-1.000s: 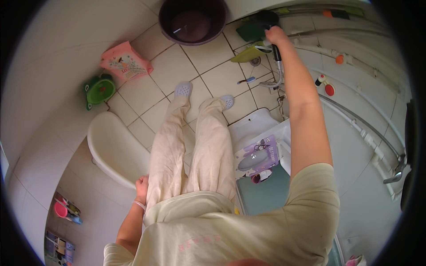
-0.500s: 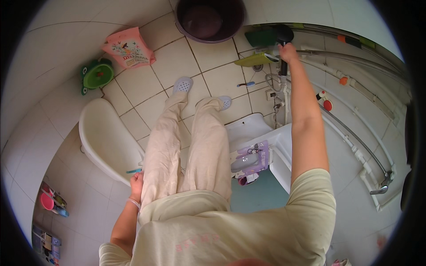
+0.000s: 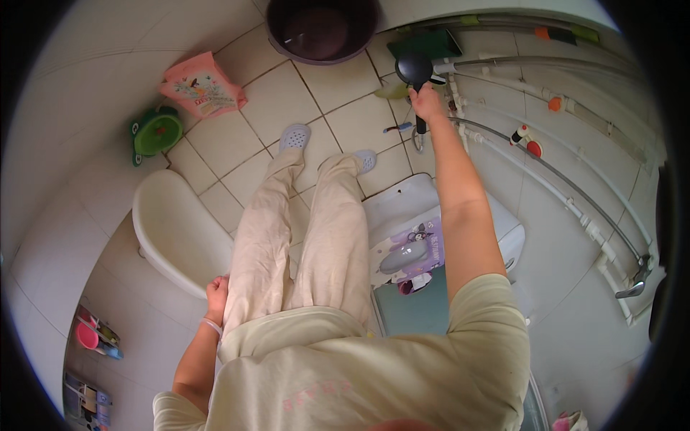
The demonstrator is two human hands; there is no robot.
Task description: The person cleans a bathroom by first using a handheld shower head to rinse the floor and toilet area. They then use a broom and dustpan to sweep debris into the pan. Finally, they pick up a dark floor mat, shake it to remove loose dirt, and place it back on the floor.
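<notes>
Gripped at its handle (image 3: 421, 125), likely for directional control, the black showerhead (image 3: 414, 70) sits in the right hand (image 3: 429, 102) above the tiled floor (image 3: 352, 123); the left hand (image 3: 216, 295), beside the trousers (image 3: 251, 266), has an indeterminable grip.

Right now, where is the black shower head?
In the head view, the black shower head is above and right of centre, in the grip of the right hand, to the right of and slightly below the dark purple basin.

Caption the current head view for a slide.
Right grip holds a black shower head over tiled floor; left grip is near the white tub.
</notes>
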